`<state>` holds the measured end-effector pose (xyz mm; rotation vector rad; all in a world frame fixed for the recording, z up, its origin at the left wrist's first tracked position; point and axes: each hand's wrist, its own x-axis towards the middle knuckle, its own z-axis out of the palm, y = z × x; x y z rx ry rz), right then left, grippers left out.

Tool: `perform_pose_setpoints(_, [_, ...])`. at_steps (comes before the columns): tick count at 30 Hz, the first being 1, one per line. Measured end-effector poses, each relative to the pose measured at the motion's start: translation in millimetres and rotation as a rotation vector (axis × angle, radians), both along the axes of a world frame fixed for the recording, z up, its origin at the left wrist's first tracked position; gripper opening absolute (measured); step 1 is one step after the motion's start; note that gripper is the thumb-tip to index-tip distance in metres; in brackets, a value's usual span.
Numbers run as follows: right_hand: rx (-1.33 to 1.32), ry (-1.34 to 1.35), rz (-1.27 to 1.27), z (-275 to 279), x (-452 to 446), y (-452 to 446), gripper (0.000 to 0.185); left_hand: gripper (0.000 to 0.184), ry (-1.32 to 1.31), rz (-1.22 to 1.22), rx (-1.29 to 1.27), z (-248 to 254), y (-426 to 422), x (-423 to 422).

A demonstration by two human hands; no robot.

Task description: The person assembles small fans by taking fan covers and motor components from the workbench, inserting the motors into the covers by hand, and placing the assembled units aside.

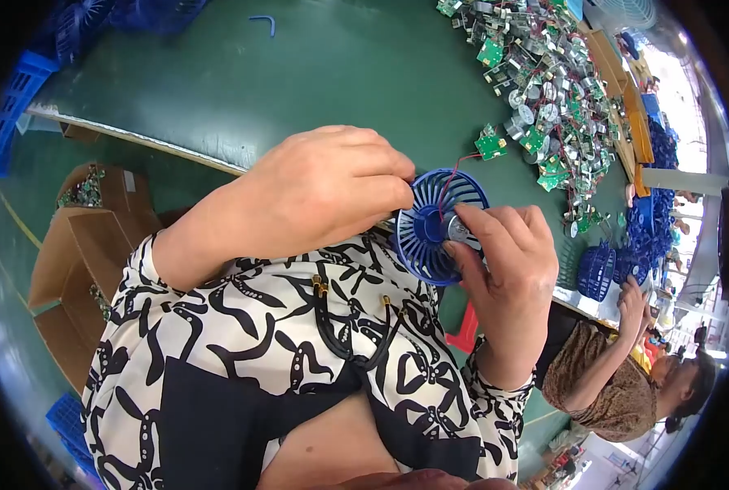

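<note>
A round blue plastic fan housing (430, 227) with slatted sides is held tilted in front of my chest. My left hand (328, 184) is closed on its left rim, the fingertips partly hidden behind the knuckles. Between the thumb and forefinger of my right hand (507, 253) is a small silver motor (461, 232), at the middle of the housing; whether it is seated there I cannot tell. Thin red wires (454, 173) run from the motor over the rim to a small green circuit board (490, 145) on the table.
A heap of motors and circuit boards (544, 98) covers the right part of the green table (324, 73). A blue bent piece (265, 23) lies at the back. Cardboard boxes (95, 253) stand at left below the edge. At right, another person (609, 376) handles blue housings (597, 269).
</note>
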<state>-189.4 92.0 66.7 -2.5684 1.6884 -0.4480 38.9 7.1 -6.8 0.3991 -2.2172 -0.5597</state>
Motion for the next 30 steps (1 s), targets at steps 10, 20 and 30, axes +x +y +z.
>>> perform_pose_setpoints(10, [0.045, -0.009, 0.083, -1.9, 8.6, -11.1, 0.037, 0.027, 0.018, 0.002, 0.003, -3.3, 0.1, 0.9])
perform_pose_setpoints(20, [0.007, 0.007, 0.071, -5.3, 5.0, -1.4, 0.044, 0.026, 0.027, -0.022, -0.008, -2.9, -2.2, 1.6])
perform_pose_setpoints(30, [-0.233, -0.035, 0.177, -53.7, -8.2, 23.1, 0.05, 0.028, -0.033, -0.072, 0.041, 1.2, -2.8, 6.4])
